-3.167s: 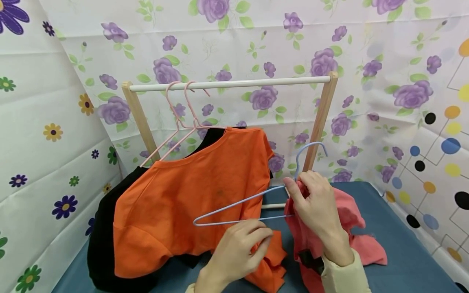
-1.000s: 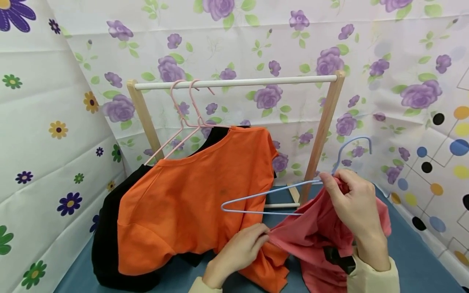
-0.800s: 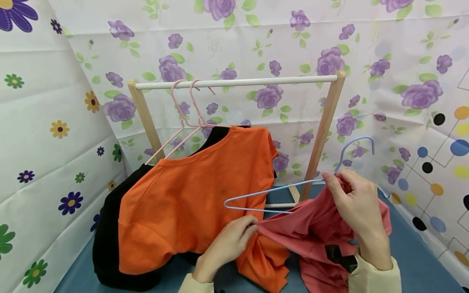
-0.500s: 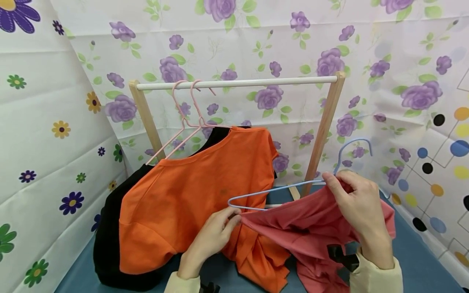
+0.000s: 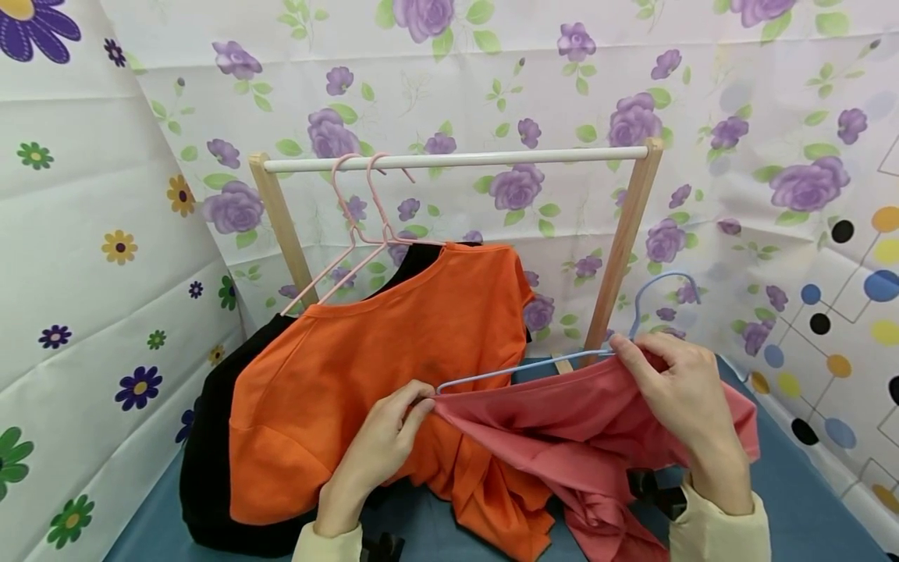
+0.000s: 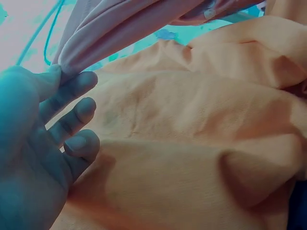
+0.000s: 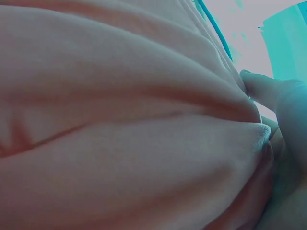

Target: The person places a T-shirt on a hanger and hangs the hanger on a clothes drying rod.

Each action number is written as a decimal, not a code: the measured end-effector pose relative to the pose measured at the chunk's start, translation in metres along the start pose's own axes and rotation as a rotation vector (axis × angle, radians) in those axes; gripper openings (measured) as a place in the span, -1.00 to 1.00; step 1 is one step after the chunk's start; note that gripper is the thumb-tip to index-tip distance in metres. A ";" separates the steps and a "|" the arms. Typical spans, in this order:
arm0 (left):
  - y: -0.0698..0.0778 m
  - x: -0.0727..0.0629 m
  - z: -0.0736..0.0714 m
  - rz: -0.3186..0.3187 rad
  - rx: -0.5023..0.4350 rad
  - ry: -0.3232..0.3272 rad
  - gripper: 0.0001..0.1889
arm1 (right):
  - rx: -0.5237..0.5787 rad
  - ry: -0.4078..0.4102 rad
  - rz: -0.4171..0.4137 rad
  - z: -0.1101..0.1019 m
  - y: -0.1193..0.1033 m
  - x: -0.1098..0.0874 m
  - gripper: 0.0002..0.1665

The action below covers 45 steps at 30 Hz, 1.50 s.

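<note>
A pink shirt [image 5: 562, 414] is stretched between the two hands in the head view, over the lower bar of a blue clothes hanger [image 5: 520, 370]. My left hand [image 5: 379, 437] pinches the shirt's edge between thumb and forefinger beside the hanger's left end; its other fingers are loosely bent in the left wrist view. Below the hanger's hook, my right hand [image 5: 684, 402] grips the shirt together with the hanger's neck. Cloth hides the hanger's right half. In the right wrist view, pink fabric [image 7: 120, 96] fills most of the frame beside the thumb.
A rack with a white rail [image 5: 456, 161] and wooden posts [image 5: 625, 242] stands behind. Two pink hangers [image 5: 375, 203] hang at its left, bearing an orange T-shirt [image 5: 379, 367] and a black garment [image 5: 211, 453]. Blue cloth [image 5: 787, 484] covers the table; patterned sheets surround it.
My left hand has taken the pink shirt's edge and drawn it leftward to the hanger's tip, covering the lower bar. The right hand moved right with the hanger, which has recently dipped slightly.
</note>
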State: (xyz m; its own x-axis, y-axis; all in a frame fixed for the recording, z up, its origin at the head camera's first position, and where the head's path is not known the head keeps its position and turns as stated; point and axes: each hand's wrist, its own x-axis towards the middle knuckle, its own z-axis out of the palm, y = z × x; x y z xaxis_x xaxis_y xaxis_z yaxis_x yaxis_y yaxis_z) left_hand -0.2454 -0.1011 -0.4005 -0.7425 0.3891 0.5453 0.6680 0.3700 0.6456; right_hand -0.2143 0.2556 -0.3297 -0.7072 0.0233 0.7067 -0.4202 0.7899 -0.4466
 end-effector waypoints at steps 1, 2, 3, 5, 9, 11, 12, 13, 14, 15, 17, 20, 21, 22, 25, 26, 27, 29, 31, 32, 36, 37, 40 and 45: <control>0.000 0.000 -0.001 0.012 0.014 0.010 -0.91 | -0.002 -0.009 -0.003 0.001 0.000 0.000 -0.71; 0.001 -0.001 -0.002 0.022 0.027 0.022 -0.91 | -0.007 -0.019 -0.007 0.001 0.000 0.000 -0.72; 0.001 -0.001 -0.003 0.033 0.041 0.036 -0.91 | -0.011 -0.029 -0.011 0.002 0.000 0.000 -0.71; 0.002 -0.001 -0.004 0.048 0.053 0.056 -0.90 | -0.015 -0.047 -0.023 0.003 0.001 0.001 -0.71; 0.004 0.000 -0.004 0.053 0.051 0.077 -0.88 | -0.016 -0.082 -0.038 0.004 0.001 0.001 -0.74; 0.005 0.001 -0.002 0.044 0.041 0.084 -0.87 | -0.018 -0.099 -0.039 0.004 0.000 0.001 -0.75; 0.006 0.001 -0.002 0.039 0.035 0.089 -0.87 | -0.021 -0.105 -0.041 0.005 0.000 0.001 -0.75; 0.006 0.001 -0.001 0.037 0.031 0.096 -0.87 | -0.021 -0.110 -0.043 0.005 0.000 0.001 -0.76; 0.006 0.001 0.000 0.035 0.029 0.105 -0.87 | -0.020 -0.115 -0.044 0.006 0.000 0.001 -0.75; 0.006 0.001 0.001 0.035 0.025 0.114 -0.87 | -0.019 -0.119 -0.046 0.007 -0.001 0.001 -0.75; 0.007 0.002 0.004 0.038 0.027 0.138 -0.86 | -0.018 -0.119 -0.056 0.008 -0.001 0.001 -0.73; 0.011 0.002 0.007 0.054 0.056 0.185 -0.86 | -0.021 -0.108 -0.071 0.012 -0.003 0.001 -0.69; 0.012 0.003 0.009 0.062 0.073 0.209 -0.87 | -0.023 -0.098 -0.077 0.013 -0.003 0.001 -0.69; 0.014 0.003 0.010 0.067 0.093 0.233 -0.87 | -0.025 -0.090 -0.084 0.015 -0.004 0.001 -0.66; 0.020 0.003 0.013 0.074 0.153 0.309 -0.90 | -0.030 -0.062 -0.112 0.019 -0.007 0.001 -0.58; 0.022 0.003 0.014 0.069 0.171 0.330 -0.91 | -0.030 -0.054 -0.122 0.021 -0.009 0.001 -0.56; 0.025 0.003 0.015 0.065 0.188 0.348 -0.92 | -0.031 -0.048 -0.132 0.022 -0.010 0.001 -0.54; 0.030 0.002 0.016 0.055 0.226 0.365 -0.94 | -0.030 -0.045 -0.146 0.025 -0.013 0.001 -0.52; 0.035 0.002 0.016 0.049 0.270 0.365 -0.95 | -0.027 -0.047 -0.152 0.026 -0.016 0.001 -0.52; 0.037 0.002 0.016 0.051 0.295 0.362 -0.95 | -0.027 -0.050 -0.152 0.027 -0.017 0.000 -0.53; 0.043 0.001 0.017 0.062 0.373 0.349 -0.93 | -0.035 -0.053 -0.161 0.031 -0.022 -0.001 -0.53; 0.044 0.001 0.017 0.068 0.383 0.345 -0.92 | -0.038 -0.047 -0.165 0.032 -0.024 -0.001 -0.53; 0.048 0.000 0.018 0.084 0.411 0.334 -0.90 | -0.042 -0.019 -0.175 0.035 -0.026 -0.001 -0.53; 0.050 -0.001 0.020 0.114 0.471 0.319 -0.89 | -0.030 0.005 -0.185 0.040 -0.030 -0.003 -0.53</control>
State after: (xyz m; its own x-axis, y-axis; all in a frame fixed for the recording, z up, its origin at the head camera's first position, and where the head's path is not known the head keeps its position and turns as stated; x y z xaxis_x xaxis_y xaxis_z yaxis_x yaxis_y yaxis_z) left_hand -0.2101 -0.0657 -0.3792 -0.5939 0.2015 0.7789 0.6404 0.7045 0.3060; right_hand -0.2228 0.2072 -0.3405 -0.6164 -0.1210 0.7781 -0.5257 0.7989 -0.2922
